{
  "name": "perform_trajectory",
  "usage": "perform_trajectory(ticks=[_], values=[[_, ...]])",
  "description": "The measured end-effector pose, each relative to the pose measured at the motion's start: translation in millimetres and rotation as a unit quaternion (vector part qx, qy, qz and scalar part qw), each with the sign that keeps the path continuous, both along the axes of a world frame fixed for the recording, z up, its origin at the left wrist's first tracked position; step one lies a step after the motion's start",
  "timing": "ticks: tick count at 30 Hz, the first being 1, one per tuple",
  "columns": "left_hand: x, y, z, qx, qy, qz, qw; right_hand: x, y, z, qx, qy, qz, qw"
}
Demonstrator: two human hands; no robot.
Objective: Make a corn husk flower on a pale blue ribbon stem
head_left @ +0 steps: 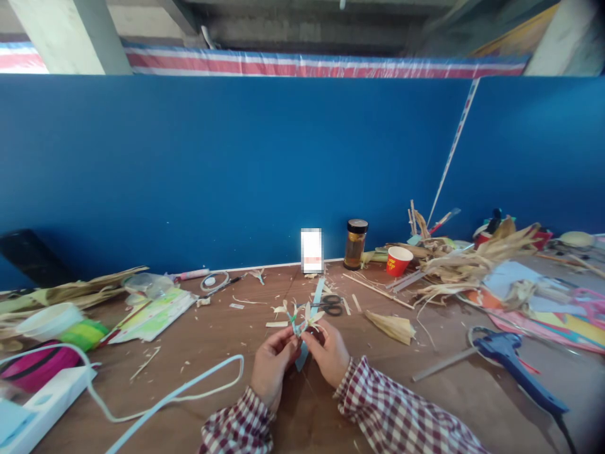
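Note:
Close together at the middle of the table's near side, both my hands are closed on a small spray of pale flowers (312,316) that look made of corn husk. My left hand (271,369) pinches its bluish-green stem from the left, thumb against fingers. From the other side my right hand (332,353) grips close below the right-hand bloom. A pale blue strip (318,289) runs behind the flowers and shows again between my hands; whether I hold it too, I cannot tell. Dark-handled scissors (333,305) lie just beyond my right hand.
A blue glue gun (517,366) lies at right, near a loose husk piece (391,326). Behind stand a lidded jar (355,246) and a red paper cup (398,262), beside heaped husks (472,265). At left are a white power strip (59,403) and looped cable (189,384).

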State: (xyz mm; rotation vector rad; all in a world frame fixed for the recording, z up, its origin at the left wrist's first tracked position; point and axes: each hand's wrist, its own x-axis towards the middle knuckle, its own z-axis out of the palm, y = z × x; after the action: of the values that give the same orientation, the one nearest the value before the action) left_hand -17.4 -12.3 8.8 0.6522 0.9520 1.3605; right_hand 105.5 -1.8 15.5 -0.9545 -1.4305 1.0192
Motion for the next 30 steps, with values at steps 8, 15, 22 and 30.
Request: perform_trajectory(ticks=[8,15,22,30], values=[[-0.7,-1.8,-0.2,0.003,0.005,-0.010,1.000,1.2,0.7,-2.3,0.001,-0.020,-0.007,1.000],[0.6,-2.1,-1.0,-0.007,0.003,-0.009,1.000,1.1,2.2,-2.9,-0.023,0.006,0.012,1.000],[1.1,-1.7,-0.3,-0.016,0.010,-0.004,1.000,0.0,3.2,-3.5,-0.039,0.023,0.016,0.999],[2.0,-2.1,1.6,-0.029,-0.001,0.006,1.000,-0.3,3.8,-6.5,-0.048,0.014,0.015,0.999]])
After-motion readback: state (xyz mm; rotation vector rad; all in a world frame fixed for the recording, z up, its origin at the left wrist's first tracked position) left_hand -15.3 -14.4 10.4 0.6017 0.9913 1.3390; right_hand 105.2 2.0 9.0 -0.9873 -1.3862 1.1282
